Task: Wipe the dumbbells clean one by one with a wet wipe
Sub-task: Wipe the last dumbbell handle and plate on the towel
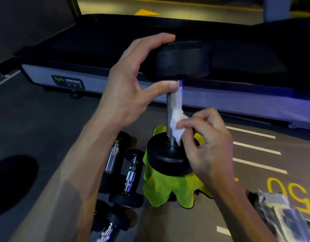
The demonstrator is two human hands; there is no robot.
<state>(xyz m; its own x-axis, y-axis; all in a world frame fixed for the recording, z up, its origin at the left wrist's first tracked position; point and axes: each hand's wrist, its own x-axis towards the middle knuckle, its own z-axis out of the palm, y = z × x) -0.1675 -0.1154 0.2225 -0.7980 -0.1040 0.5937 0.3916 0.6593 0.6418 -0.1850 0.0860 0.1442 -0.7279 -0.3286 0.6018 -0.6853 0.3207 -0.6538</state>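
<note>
Left hand (131, 81) steadies the upright dumbbell (174, 105) on the green cloth (161, 191), fingers curled over its top, right hand (206, 142) pinching the wipe (177, 123) against the handle, three more dumbbells (122, 173) apparently waiting.

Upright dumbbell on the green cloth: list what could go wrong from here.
1. The dumbbell stands on end on a rumpled green cloth; the left hand only steadies its top weight with fingers and thumb, so it could tip.
2. If it falls, it may strike the other dumbbells lying close beside it on the floor.
3. The right hand pinches the wet wipe low on the handle; fingers could get caught against the lower weight.
</note>
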